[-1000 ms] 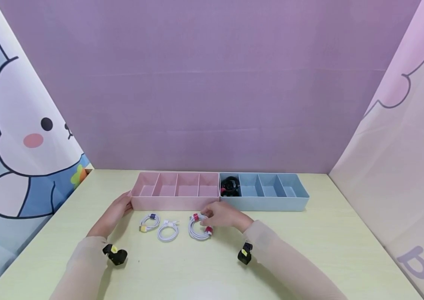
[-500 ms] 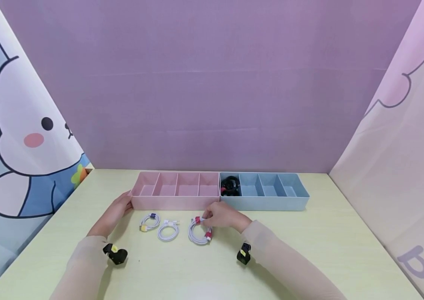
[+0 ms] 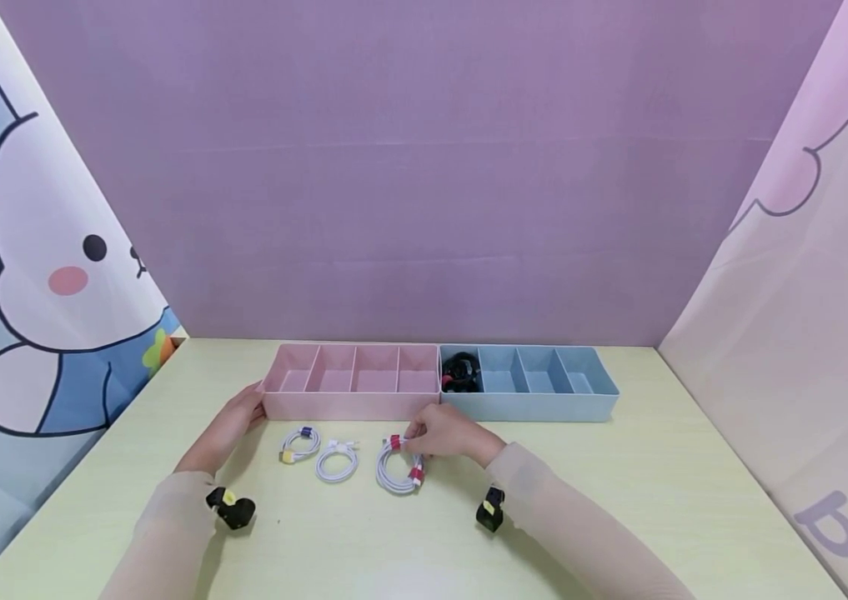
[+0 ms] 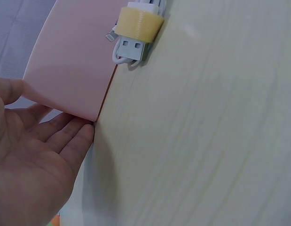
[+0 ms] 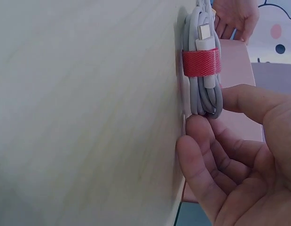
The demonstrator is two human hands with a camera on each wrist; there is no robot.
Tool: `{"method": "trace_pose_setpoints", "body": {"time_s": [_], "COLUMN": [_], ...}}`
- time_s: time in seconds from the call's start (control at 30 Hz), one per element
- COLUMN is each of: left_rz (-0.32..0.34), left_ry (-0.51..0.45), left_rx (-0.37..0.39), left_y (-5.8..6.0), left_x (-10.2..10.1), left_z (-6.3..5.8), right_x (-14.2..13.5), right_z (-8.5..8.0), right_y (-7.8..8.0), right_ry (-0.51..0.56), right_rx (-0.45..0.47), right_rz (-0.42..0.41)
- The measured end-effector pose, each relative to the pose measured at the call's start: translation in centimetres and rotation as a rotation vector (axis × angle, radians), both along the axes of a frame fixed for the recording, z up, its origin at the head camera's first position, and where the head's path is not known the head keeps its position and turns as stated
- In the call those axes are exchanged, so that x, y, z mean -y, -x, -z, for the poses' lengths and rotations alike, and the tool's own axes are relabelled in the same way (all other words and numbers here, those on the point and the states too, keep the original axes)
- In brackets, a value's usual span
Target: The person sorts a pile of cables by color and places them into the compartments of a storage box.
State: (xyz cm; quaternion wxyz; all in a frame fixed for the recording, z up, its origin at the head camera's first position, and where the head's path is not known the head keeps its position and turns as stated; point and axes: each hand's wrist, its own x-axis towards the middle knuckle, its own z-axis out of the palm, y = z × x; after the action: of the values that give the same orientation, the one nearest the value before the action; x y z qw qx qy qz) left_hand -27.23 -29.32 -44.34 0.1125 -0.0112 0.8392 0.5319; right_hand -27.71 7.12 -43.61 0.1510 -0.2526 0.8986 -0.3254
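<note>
In the head view, my right hand (image 3: pixel 448 432) pinches the upper right edge of a coiled white charging cable (image 3: pixel 386 477) with red straps. The right wrist view shows the thumb against the cable coil (image 5: pixel 194 94), fingers curled on its other side. My left hand (image 3: pixel 230 423) rests with fairly straight fingers against the left end of the pink divided box (image 3: pixel 348 407). In the left wrist view, the fingertips touch the end wall of the pink box (image 4: pixel 74 70). A white cable (image 3: pixel 309 450) with yellow and navy straps and a white-strapped cable (image 3: pixel 337 477) lie between the hands.
A blue divided box (image 3: pixel 532 407) adjoins the pink one on the right. Its leftmost compartment holds a black cable bundle (image 3: pixel 461 371). Both boxes stand near the back of the pale wooden table (image 3: pixel 363 550), before a purple backdrop (image 3: pixel 424 208).
The red-strapped cable's lower part has shifted slightly toward me, while my right hand keeps nearly the same place. My left hand and both boxes have stayed put.
</note>
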Motion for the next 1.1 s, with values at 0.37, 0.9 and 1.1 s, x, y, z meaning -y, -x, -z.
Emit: {"method": "trace_pose_setpoints", "body": {"time_s": [0.37,0.9,1.1], "left_rz": [0.004,-0.010,-0.023], "left_ry": [-0.027,-0.025,-0.021], "left_rx": [-0.013,0.001,0.014], "left_y": [0.0,0.1,0.1], "left_x": [0.1,0.1,-0.1], "left_z": [0.1,0.1,0.1], "right_x": [-0.2,-0.5,-0.8], "right_z": [-0.4,-0.7,-1.2], "right_y": [-0.1,0.3,0.4], "right_ry": [0.043,0.074,0.074], "right_rx": [0.006,-0.030,-0.055], "right_rz": [-0.022,-0.035,-0.026]}}
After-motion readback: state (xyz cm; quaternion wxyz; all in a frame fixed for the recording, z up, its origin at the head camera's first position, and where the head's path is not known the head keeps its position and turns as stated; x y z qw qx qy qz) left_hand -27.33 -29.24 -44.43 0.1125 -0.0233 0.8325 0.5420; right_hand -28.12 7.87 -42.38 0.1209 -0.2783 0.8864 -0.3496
